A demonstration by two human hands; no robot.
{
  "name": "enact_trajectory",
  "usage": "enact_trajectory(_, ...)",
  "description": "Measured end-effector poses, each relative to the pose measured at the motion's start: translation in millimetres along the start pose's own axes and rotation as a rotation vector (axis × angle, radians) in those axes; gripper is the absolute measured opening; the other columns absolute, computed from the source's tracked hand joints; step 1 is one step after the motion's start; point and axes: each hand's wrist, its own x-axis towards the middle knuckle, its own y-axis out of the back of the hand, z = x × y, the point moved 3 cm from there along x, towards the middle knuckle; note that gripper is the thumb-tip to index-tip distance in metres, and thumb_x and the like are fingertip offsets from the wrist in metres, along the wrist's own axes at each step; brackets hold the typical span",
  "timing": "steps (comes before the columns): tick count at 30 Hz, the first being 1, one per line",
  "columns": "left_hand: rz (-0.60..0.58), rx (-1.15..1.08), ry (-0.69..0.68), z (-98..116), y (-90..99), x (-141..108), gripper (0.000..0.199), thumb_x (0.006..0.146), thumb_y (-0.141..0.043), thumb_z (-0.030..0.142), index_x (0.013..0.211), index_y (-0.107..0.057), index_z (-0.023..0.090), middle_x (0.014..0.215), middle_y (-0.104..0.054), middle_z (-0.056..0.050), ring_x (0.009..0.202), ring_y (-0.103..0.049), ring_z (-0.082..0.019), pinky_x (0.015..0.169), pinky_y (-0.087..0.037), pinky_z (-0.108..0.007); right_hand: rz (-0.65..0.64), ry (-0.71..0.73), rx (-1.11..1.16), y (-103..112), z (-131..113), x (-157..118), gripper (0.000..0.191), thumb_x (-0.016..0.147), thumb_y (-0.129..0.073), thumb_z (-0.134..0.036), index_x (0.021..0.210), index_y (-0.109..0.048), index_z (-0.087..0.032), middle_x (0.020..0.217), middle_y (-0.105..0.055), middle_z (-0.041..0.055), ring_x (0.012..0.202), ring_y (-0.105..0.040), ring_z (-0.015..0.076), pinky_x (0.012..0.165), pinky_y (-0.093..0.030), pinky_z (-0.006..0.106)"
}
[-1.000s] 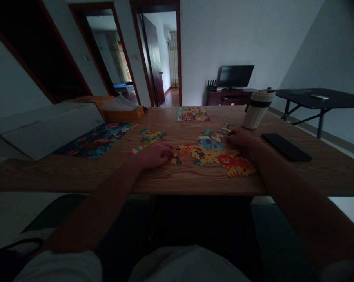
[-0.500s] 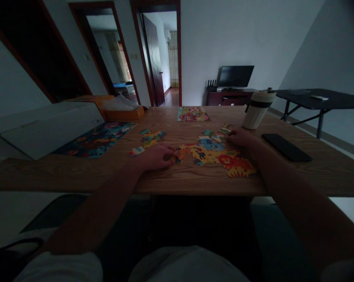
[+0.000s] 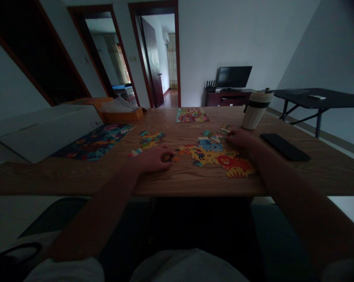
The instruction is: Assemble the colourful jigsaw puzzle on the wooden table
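Two hands rest on the long wooden surface (image 3: 253, 176), and no writing or brand can be read on anything there in this dim light. Largest on it is the white box (image 3: 47, 131) at the far left, with a dark, finished picture board (image 3: 96, 141) lying just beside it. An orange tray (image 3: 120, 113) sits behind those. Near the middle lies the part-built jigsaw (image 3: 220, 158), bright yellow with a red lion at its near corner. A pale lidded cup (image 3: 255, 109) with a dark band stands upright beyond it, and a black phone (image 3: 285, 147) lies flat to the right. A smaller picture card (image 3: 191, 114) lies at the far edge, and a loose cluster of pieces (image 3: 150, 138) sits left of centre.

At the jigsaw's left edge, the left hand (image 3: 153, 158) is curled, its fingers pinching a small puzzle piece (image 3: 166, 157) against the wood, just beside the built section. On the jigsaw's far right corner lies the right hand (image 3: 241, 138), knuckles up, fingertips touching loose pieces there; whether it grips one I cannot tell.
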Motion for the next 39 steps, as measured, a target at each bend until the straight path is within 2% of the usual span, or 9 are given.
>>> enact_trajectory(5,0.012,0.033,0.066,-14.1,4.4,-2.0,0.058,0.09,-0.058,0.035,0.146,-0.056,0.022,0.144,-0.061,-0.01,0.124,-0.062,-0.028,0.108,-0.046,-0.039,-0.016,-0.016,-0.029,2.6,-3.5,-1.2,0.026,0.095,-0.059,-0.036,0.109,-0.075,-0.02,0.108,-0.076,0.0124,0.093,-0.072,0.0262,0.079,-0.054,0.033)
enact_trajectory(10,-0.004,0.105,0.06,-15.4,9.2,1.9,0.069,0.096,-0.052,0.037,0.161,-0.033,0.022,0.16,-0.045,-0.012,0.14,-0.05,-0.029,0.113,-0.041,-0.04,-0.032,-0.018,0.018,3.8,-5.3,-3.5,0.025,0.094,-0.06,-0.034,0.111,-0.074,-0.02,0.112,-0.075,0.0118,0.097,-0.071,0.027,0.081,-0.054,0.034)
enact_trajectory(15,-0.151,0.188,0.045,-20.4,20.6,24.9,0.075,0.089,-0.064,0.04,0.158,-0.039,0.025,0.157,-0.049,-0.012,0.136,-0.054,-0.032,0.11,-0.044,-0.042,-0.032,-0.02,0.032,3.0,-6.4,-4.3,0.026,0.094,-0.058,-0.033,0.109,-0.075,-0.019,0.108,-0.076,0.0131,0.093,-0.072,0.0275,0.079,-0.055,0.035)
enact_trajectory(19,-0.238,0.224,0.081,-17.1,27.9,39.9,0.077,0.08,-0.069,0.028,0.154,-0.046,0.029,0.145,-0.061,-0.009,0.123,-0.063,-0.03,0.101,-0.05,-0.04,-0.01,-0.002,0.028,-0.5,-4.0,-0.2,0.024,0.093,-0.058,-0.033,0.105,-0.076,-0.022,0.104,-0.077,0.0113,0.093,-0.072,0.027,0.08,-0.056,0.035)
enact_trajectory(25,-0.162,0.19,0.08,-3.6,23.5,35.0,0.079,0.079,-0.064,0.019,0.155,-0.043,0.028,0.145,-0.06,-0.009,0.122,-0.063,-0.027,0.102,-0.049,-0.037,-0.014,-0.007,0.0,-0.3,-2.0,0.8,0.025,0.093,-0.059,-0.034,0.106,-0.076,-0.023,0.108,-0.076,0.0114,0.094,-0.072,0.0274,0.082,-0.056,0.036)
enact_trajectory(30,-0.133,0.109,0.054,-7.2,18.5,30.7,0.074,0.085,-0.066,0.043,0.154,-0.045,0.026,0.145,-0.059,-0.009,0.124,-0.061,-0.026,0.105,-0.047,-0.035,-0.01,-0.004,0.0,2.3,-3.2,-2.2,0.026,0.093,-0.061,-0.035,0.11,-0.076,-0.02,0.108,-0.075,0.0133,0.094,-0.071,0.0276,0.082,-0.055,0.036)
enact_trajectory(33,-0.115,0.106,0.022,-9.4,16.2,32.8,0.071,0.087,-0.064,0.05,0.152,-0.046,0.025,0.144,-0.06,-0.01,0.125,-0.06,-0.027,0.106,-0.046,-0.037,-0.029,-0.01,0.003,1.8,-2.7,-2.4,0.027,0.094,-0.06,-0.034,0.113,-0.075,-0.02,0.108,-0.075,0.0131,0.094,-0.071,0.0274,0.082,-0.055,0.035)
enact_trajectory(36,-0.083,0.097,-0.027,-6.6,13.6,35.6,0.063,0.091,-0.06,0.046,0.15,-0.049,0.026,0.139,-0.063,-0.009,0.121,-0.063,-0.025,0.104,-0.047,-0.035,-0.021,-0.017,0.014,0.4,-0.1,-0.7,0.025,0.095,-0.06,-0.033,0.11,-0.075,-0.021,0.11,-0.075,0.0126,0.095,-0.071,0.0266,0.083,-0.055,0.034)
enact_trajectory(39,-0.049,0.141,-0.027,-3.2,10.4,38.2,0.062,0.088,-0.061,0.039,0.148,-0.051,0.027,0.129,-0.069,-0.008,0.112,-0.067,-0.025,0.097,-0.051,-0.035,-0.006,-0.008,0.015,-2.4,4.1,2.9,0.024,0.094,-0.062,-0.035,0.108,-0.075,-0.021,0.111,-0.075,0.0127,0.096,-0.071,0.0268,0.084,-0.056,0.035)
